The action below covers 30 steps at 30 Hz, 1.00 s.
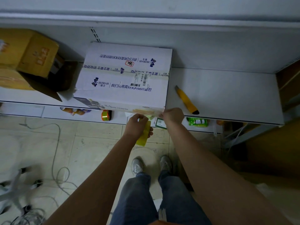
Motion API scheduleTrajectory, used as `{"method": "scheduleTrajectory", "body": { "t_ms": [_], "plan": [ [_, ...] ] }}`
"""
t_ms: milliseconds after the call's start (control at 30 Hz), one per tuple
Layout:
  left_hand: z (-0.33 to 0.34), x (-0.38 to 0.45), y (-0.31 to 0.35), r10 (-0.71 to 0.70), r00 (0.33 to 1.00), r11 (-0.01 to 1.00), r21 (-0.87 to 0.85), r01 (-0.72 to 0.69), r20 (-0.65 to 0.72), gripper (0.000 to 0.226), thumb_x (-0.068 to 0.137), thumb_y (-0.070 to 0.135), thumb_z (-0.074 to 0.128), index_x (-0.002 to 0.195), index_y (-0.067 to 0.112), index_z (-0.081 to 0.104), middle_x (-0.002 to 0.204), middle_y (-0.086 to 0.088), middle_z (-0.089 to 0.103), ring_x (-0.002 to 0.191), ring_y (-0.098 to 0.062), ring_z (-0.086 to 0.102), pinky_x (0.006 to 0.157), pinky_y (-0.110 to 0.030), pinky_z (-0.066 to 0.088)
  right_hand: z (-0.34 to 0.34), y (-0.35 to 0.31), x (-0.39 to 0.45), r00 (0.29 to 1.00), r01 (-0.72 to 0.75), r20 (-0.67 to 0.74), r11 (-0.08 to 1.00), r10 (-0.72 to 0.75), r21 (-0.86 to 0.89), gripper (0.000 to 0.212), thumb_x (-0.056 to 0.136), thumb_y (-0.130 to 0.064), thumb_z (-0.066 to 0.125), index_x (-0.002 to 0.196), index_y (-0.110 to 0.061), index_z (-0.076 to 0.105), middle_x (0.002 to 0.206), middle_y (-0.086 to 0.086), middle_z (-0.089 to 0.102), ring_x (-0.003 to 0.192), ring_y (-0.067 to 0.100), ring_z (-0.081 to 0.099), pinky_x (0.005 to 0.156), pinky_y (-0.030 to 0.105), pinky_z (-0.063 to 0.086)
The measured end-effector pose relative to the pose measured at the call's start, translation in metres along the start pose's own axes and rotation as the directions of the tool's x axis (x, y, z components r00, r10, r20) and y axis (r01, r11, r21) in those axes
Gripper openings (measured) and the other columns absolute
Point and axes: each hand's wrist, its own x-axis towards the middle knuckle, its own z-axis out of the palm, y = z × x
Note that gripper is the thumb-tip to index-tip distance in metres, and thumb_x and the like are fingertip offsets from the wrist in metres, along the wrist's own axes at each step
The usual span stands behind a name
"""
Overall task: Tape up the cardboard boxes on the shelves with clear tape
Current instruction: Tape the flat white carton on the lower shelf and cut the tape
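— How far along?
— White box on the shelf, top seam done. Right hand pinches tape at its front corner; left hand grips the roll.
— Left?
— Brown boxes, probably.

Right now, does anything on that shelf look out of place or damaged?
Yes. The yellow utility knife lies loose on the shelf with its blade tip exposed, right of the white HORSH box. The brown cardboard box at left sits tilted, flaps open.
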Motion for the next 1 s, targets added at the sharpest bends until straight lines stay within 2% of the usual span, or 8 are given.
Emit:
{"method": "scheduleTrajectory", "body": {
  "t_ms": [267, 467, 567, 667, 767, 833, 900, 1000],
  "plan": [
    [-0.005, 0.004, 0.004, 0.002, 1.0, 0.998, 0.062, 0.0, -0.023, 0.012, 0.103, 0.016, 0.05, 0.106, 0.005, 0.056, 0.072, -0.022, 0.066, 0.049, -0.027, 0.061, 0.048, -0.031, 0.052, -0.022, -0.016, -0.017, 0.898, 0.408, 0.048, 0.786, -0.438, -0.463, 0.023, 0.094, -0.02, 0.066, 0.099, 0.003, 0.066, 0.097, 0.015, 0.066, 0.088, 0.029, 0.066, 0.064, 0.03, 0.043],
    [0.001, 0.006, 0.016, 0.016, 1.0, 0.993, 0.116, -0.014, -0.016, 0.012, 0.103, 0.017, 0.05, 0.104, 0.006, 0.056, 0.075, -0.024, 0.067, 0.049, -0.028, 0.062, 0.048, -0.031, 0.053, -0.034, -0.024, -0.018, 0.838, 0.519, 0.245, 0.576, -0.487, -0.631, 0.019, 0.096, -0.016, 0.062, 0.106, -0.001, 0.065, 0.101, 0.014, 0.066, 0.092, 0.027, 0.066, 0.072, 0.031, 0.049],
    [0.003, 0.001, 0.023, 0.033, 0.999, 0.992, 0.122, -0.032, -0.011, 0.014, 0.104, 0.016, 0.05, 0.106, 0.004, 0.056, 0.074, -0.023, 0.066, 0.049, -0.028, 0.062, 0.049, -0.031, 0.052, -0.04, -0.026, -0.016, 0.852, 0.51, 0.281, 0.577, -0.442, -0.638, 0.016, 0.095, -0.014, 0.062, 0.103, -0.001, 0.066, 0.089, 0.01, 0.062, 0.08, 0.023, 0.059, 0.066, 0.03, 0.046],
    [-0.001, -0.011, 0.032, 0.063, 0.998, 0.994, 0.093, -0.063, -0.005, 0.013, 0.103, 0.015, 0.051, 0.103, 0.005, 0.057, 0.073, -0.023, 0.065, 0.049, -0.027, 0.061, 0.049, -0.03, 0.052, -0.051, -0.025, -0.015, 0.845, 0.5, 0.195, 0.609, -0.497, -0.616, 0.014, 0.095, -0.011, 0.059, 0.086, -0.001, 0.064, 0.074, 0.006, 0.052, 0.072, 0.023, 0.055, 0.054, 0.025, 0.034],
    [-0.012, -0.027, 0.039, 0.102, 0.995, 0.995, 0.012, -0.102, -0.013, 0.011, 0.102, 0.015, 0.053, 0.096, 0.007, 0.058, 0.071, -0.023, 0.064, 0.05, -0.027, 0.059, 0.051, -0.031, 0.051, -0.056, -0.029, -0.026, 0.699, 0.612, 0.039, 0.569, -0.714, -0.55, 0.026, 0.102, -0.032, 0.048, 0.09, -0.011, 0.06, 0.081, 0.006, 0.06, 0.076, 0.024, 0.06, 0.049, 0.028, 0.032],
    [-0.025, -0.038, 0.042, 0.115, 0.992, 0.993, -0.02, -0.116, -0.046, 0.011, 0.102, 0.016, 0.054, 0.095, 0.009, 0.059, 0.068, -0.019, 0.065, 0.05, -0.026, 0.059, 0.051, -0.03, 0.052, -0.046, -0.036, -0.032, 0.578, 0.694, 0.13, 0.401, -0.806, -0.598, 0.034, 0.102, -0.032, 0.048, 0.129, -0.013, 0.055, 0.121, 0.008, 0.062, 0.106, 0.026, 0.06, 0.073, 0.033, 0.05],
    [-0.043, -0.047, 0.044, 0.105, 0.99, 0.992, -0.058, -0.111, -0.09, 0.01, 0.102, 0.016, 0.054, 0.097, 0.009, 0.059, 0.065, -0.015, 0.066, 0.05, -0.024, 0.059, 0.051, -0.029, 0.052, -0.025, -0.035, -0.033, 0.531, 0.738, 0.335, 0.231, -0.778, -0.634, 0.062, 0.1, -0.021, 0.053, 0.155, -0.014, 0.026, 0.158, 0.008, 0.032, 0.139, 0.03, 0.037, 0.108, 0.041, 0.038],
    [-0.075, -0.059, 0.047, 0.085, 0.984, 0.989, -0.104, -0.102, -0.156, 0.009, 0.102, 0.014, 0.054, 0.102, 0.006, 0.059, 0.066, -0.016, 0.065, 0.046, -0.022, 0.059, 0.047, -0.027, 0.052, 0.001, -0.02, -0.027, 0.497, 0.751, 0.478, 0.083, -0.725, -0.655, 0.087, 0.08, 0.002, 0.068, 0.155, -0.011, 0.026, 0.162, 0.012, 0.025, 0.147, 0.039, 0.024, 0.12, 0.046, 0.023]
  ]
}}
